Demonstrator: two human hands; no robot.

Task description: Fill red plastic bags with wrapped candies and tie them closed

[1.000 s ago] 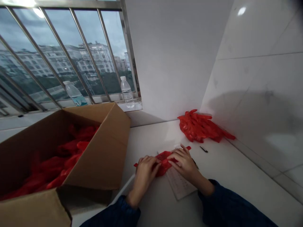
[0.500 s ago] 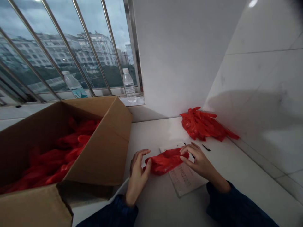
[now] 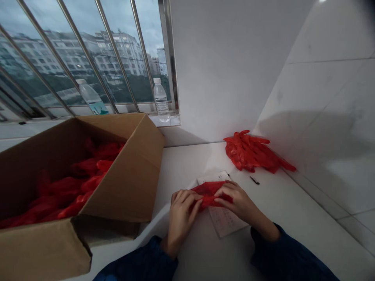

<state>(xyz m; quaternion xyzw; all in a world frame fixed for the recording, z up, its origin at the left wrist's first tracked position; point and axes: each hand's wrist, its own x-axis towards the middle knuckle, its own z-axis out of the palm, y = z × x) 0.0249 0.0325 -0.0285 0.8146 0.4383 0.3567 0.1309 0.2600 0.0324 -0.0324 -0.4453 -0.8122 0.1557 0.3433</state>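
The person's left hand (image 3: 182, 208) and right hand (image 3: 239, 202) sit slightly apart, fingers pinched on a red plastic bag (image 3: 206, 190) stretched between them. The bag lies above a written-on paper (image 3: 226, 223), covering part of it, over the white counter (image 3: 186, 166). A black pen-like object (image 3: 254, 180) rests beyond the right hand, near a red heap (image 3: 251, 153) by the wall. To the left, an open cardboard box (image 3: 133, 181) contains more red plastic (image 3: 88, 177). Two clear bottles (image 3: 161, 102) stand by the barred window (image 3: 117, 58).
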